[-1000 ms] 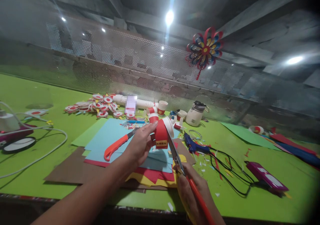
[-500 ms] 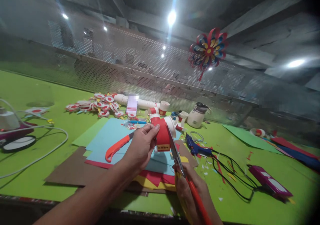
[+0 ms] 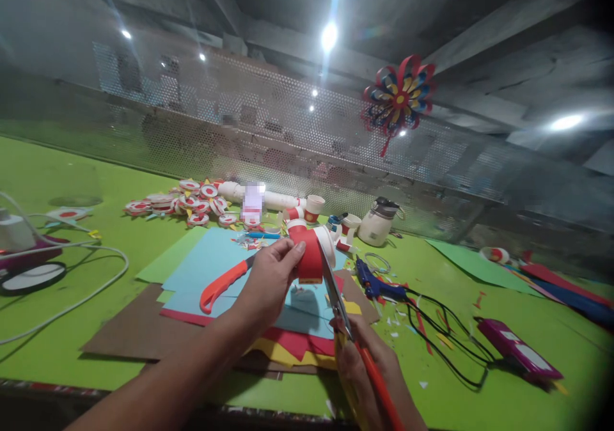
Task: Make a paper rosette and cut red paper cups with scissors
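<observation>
A big green table [image 3: 86,181] fills the view, with a metal mesh wall [image 3: 240,130] behind it. A paper pinwheel [image 3: 399,95] hangs on the mesh. A pile of colored paper sheets [image 3: 201,277] lies in the middle of the table, with an orange knife [image 3: 223,284] on top. Far back sits a heap of little red and white paper rounds [image 3: 182,202]. To the right lie a blue glue gun [image 3: 377,284] with its black cord, and a purple phone [image 3: 520,349] near the table edge. The left hand [image 3: 268,284] is up over the paper pile. Its fingers are closed around a red paper cup [image 3: 311,252], held tipped on its side in the air. The right hand [image 3: 369,370] is low and close, wrapped tight around the red handles of the scissors [image 3: 338,300]. The scissor blades point up and touch the white rim of the cup
</observation>
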`<state>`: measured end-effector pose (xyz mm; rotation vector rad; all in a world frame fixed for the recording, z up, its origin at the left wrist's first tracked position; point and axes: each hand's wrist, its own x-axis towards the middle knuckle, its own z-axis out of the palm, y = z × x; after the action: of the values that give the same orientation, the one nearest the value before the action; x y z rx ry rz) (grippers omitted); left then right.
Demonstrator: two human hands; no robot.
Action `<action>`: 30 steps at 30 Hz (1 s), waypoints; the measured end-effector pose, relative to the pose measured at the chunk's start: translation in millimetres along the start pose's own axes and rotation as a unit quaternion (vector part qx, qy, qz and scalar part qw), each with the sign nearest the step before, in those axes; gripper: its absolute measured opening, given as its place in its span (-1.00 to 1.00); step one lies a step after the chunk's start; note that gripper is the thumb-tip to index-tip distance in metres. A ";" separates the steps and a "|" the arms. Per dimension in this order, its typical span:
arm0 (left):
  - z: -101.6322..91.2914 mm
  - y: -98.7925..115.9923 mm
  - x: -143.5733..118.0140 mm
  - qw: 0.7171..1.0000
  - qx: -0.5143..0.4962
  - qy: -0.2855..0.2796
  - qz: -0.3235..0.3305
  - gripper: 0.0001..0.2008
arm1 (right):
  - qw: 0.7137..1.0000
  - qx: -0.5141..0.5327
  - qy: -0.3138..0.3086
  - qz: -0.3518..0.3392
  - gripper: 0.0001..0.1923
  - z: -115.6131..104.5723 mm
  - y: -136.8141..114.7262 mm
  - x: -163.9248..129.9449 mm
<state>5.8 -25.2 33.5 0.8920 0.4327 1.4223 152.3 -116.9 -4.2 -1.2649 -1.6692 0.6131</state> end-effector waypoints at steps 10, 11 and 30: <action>-1.1 -6.3 -0.7 0.998 0.053 -0.027 0.009 -0.84 | 0.999 0.036 0.009 0.023 -0.60 0.0 0.1 -4.2; -1.3 -6.3 -0.6 0.998 0.056 -0.029 0.008 -0.84 | 0.999 0.041 0.011 0.020 -0.60 0.9 0.1 -4.5; -5.7 -5.8 1.7 0.997 0.053 -0.044 0.023 -0.81 | 0.993 0.097 -0.029 0.065 -0.56 -2.1 1.2 -2.5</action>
<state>5.7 -21.5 26.0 1.0521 0.4251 1.4064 154.9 -119.1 -5.2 -1.2304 -1.5400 0.8774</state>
